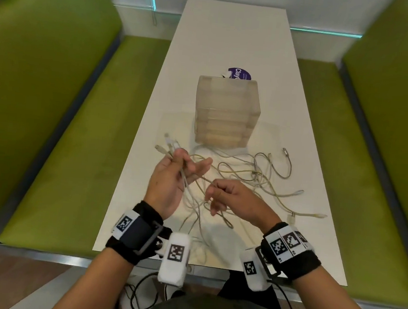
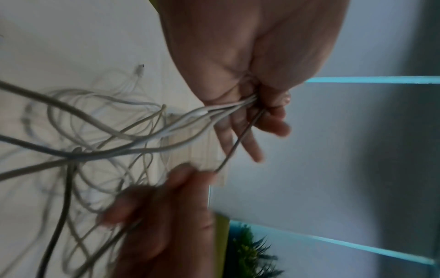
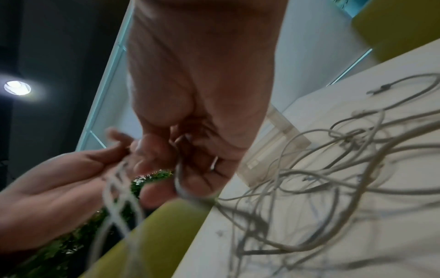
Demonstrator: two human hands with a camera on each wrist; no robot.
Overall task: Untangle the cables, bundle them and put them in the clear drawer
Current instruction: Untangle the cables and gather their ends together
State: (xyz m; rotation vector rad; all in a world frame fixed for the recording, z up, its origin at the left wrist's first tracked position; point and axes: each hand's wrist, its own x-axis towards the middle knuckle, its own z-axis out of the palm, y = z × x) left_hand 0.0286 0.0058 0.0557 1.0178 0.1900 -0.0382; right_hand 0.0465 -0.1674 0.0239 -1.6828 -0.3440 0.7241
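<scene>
Cables [image 1: 243, 175]: several ends being gripped in left hand [image 1: 171, 178]; one strand being pinched by right hand [image 1: 228, 198].

Both forearms reach forward, each wrist strapped with a band. The left hand [image 1: 171, 176] is raised, palm turned inward, thumb and fingers [image 1: 198, 168] pinching cables. The right hand [image 1: 231, 198] is curled around one strand.

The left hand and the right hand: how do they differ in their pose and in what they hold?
The left hand is raised, palm turned up, gripping several cables gathered together, plug ends sticking out past its fingers; the right hand sits lower, knuckles up, pinching a single strand. The left hand's outer fingers stretch out; the right hand's curl in. Both hold parts of the same tangle above the white table.
</scene>
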